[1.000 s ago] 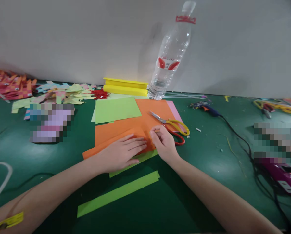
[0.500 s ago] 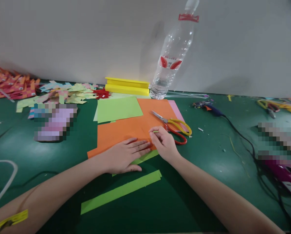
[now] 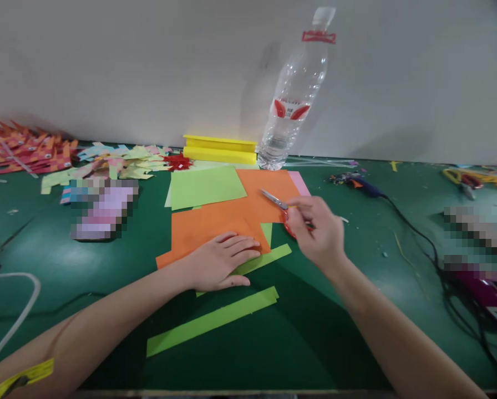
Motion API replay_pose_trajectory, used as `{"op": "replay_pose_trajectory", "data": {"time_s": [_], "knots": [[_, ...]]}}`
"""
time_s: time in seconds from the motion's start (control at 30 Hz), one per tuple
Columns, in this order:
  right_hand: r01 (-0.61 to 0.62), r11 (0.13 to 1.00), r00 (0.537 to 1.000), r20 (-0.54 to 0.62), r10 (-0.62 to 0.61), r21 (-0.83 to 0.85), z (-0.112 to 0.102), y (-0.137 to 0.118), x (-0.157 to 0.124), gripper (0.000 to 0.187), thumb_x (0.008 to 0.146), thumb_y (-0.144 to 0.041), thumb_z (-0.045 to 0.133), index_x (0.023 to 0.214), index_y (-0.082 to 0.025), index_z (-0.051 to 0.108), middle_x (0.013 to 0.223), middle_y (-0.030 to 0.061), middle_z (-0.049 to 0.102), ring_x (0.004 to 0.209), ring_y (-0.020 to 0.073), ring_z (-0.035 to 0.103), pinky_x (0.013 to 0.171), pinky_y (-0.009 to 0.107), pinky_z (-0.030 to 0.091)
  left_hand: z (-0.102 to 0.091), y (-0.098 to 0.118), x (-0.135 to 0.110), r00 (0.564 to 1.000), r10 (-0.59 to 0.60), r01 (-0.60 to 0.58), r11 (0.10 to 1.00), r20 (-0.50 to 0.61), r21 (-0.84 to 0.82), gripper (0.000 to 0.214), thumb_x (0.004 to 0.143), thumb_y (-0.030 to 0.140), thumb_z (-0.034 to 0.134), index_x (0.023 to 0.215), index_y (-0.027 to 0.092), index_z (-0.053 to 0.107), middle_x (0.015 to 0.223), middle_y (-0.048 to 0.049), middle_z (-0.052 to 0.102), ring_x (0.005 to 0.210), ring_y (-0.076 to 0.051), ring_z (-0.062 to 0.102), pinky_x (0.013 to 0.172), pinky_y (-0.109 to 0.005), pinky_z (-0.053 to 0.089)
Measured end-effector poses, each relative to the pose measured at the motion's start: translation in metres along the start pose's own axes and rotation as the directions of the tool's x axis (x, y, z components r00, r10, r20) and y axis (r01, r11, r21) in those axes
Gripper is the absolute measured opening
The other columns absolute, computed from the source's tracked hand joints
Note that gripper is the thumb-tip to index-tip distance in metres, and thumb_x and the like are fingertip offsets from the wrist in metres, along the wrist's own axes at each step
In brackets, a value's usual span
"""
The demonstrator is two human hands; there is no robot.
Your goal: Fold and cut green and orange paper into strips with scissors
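My left hand (image 3: 221, 263) lies flat, fingers stretched out, on a folded-looking orange paper (image 3: 207, 224) and a narrow green paper strip (image 3: 275, 255). Over the handles of a pair of scissors (image 3: 282, 204) my right hand (image 3: 321, 230) is closed. The blades point away to the upper left above the orange paper; the red handle shows partly and the yellow one is hidden by the fingers. Nearer to me lies a second green strip (image 3: 215, 320), apart from both hands. A light green sheet (image 3: 209, 187) rests on the orange paper's far part.
A plastic bottle (image 3: 292, 83) stands by the wall beside a yellow folded piece (image 3: 219, 154). Paper scraps (image 3: 123, 163) and a phone (image 3: 105, 210) are at left. To the right lie a glue gun (image 3: 356, 183), its cable and a purple power strip (image 3: 481, 293).
My right hand has left the spot beside my left fingertips, where it pinched a small green bit, and moved right onto the scissors' handles. My left hand stays flat on the paper.
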State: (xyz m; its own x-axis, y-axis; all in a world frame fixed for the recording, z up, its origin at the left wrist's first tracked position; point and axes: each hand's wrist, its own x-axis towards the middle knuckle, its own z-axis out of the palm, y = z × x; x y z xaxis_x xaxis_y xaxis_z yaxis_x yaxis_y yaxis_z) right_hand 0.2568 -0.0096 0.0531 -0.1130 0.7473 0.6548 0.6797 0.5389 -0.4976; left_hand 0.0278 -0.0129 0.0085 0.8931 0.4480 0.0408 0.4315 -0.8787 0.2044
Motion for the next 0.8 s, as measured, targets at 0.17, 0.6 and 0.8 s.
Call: {"op": "replay_pose_trajectory", "data": {"time_s": [0.17, 0.6, 0.8], "knots": [[-0.106, 0.976, 0.994, -0.053, 0.098, -0.188, -0.029, 0.004, 0.003, 0.013, 0.089, -0.026, 0.050, 0.098, -0.021, 0.057, 0.056, -0.0039, 0.060, 0.047, 0.0117, 0.054, 0.049, 0.024, 0.042, 0.001, -0.001, 0.001, 0.998, 0.040, -0.041, 0.999, 0.045, 0.006, 0.067, 0.097, 0.060, 0.018, 0.150, 0.020, 0.014, 0.157, -0.0038, 0.011, 0.144, -0.018, 0.011, 0.117, -0.037, 0.001], [0.028, 0.898, 0.957, 0.270, 0.102, -0.440, -0.009, 0.088, -0.019, 0.026, 0.087, -0.028, 0.046, 0.108, -0.018, 0.055, 0.109, 0.0148, 0.062, 0.103, 0.0314, 0.054, 0.089, 0.048, 0.045, -0.003, 0.001, 0.001, 1.000, -0.019, 0.019, 0.999, 0.002, 0.039, 0.060, 0.099, 0.053, 0.023, 0.149, 0.020, 0.018, 0.156, -0.0012, 0.017, 0.144, -0.016, 0.014, 0.118, -0.035, 0.003], [-0.071, 0.889, 0.940, 0.268, 0.211, -0.452, -0.009, 0.093, -0.022, 0.037, 0.083, -0.038, 0.053, 0.113, -0.017, 0.053, 0.114, 0.0143, 0.062, 0.107, 0.0325, 0.054, 0.088, 0.047, 0.046, 0.002, -0.001, -0.001, 0.994, -0.094, 0.098, 0.990, -0.047, 0.099, 0.060, 0.100, 0.053, 0.017, 0.148, 0.018, 0.023, 0.154, -0.0029, 0.024, 0.143, -0.017, 0.017, 0.118, -0.036, 0.003]]}}
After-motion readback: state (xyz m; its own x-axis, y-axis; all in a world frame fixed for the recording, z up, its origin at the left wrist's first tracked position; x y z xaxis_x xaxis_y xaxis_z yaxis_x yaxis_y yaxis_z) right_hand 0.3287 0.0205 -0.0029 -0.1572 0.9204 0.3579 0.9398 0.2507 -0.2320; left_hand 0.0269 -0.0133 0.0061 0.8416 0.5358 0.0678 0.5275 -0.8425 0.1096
